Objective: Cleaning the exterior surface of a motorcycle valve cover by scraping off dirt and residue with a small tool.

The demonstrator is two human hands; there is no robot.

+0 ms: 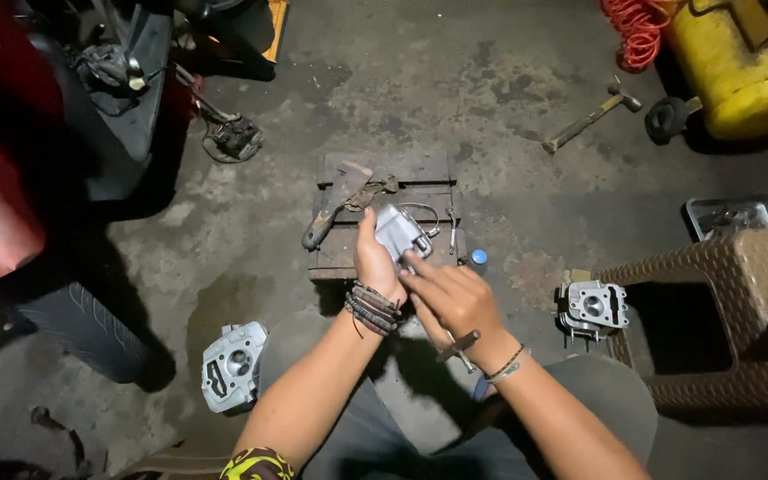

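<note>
Left hand [375,262] is gripping a small grey metal part [399,233]; right hand [455,298] is clutching a thin tool [460,344], fingers touching the part, above a wooden board [340,258].

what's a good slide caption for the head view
Left hand holds a grey metal part while right hand touches it.

Inspector: How many views, and from where?

Assessor: One, a head-worn camera looking steeply down at the concrete floor [526,98] from above the seated person's lap.

Inspector: Facing and range?

Assessor: Forward is twelve o'clock. Both forearms enter from six o'clock at close range. The yellow tank [735,76] sits farther off at two o'clock. No second view shares the scene.
</note>
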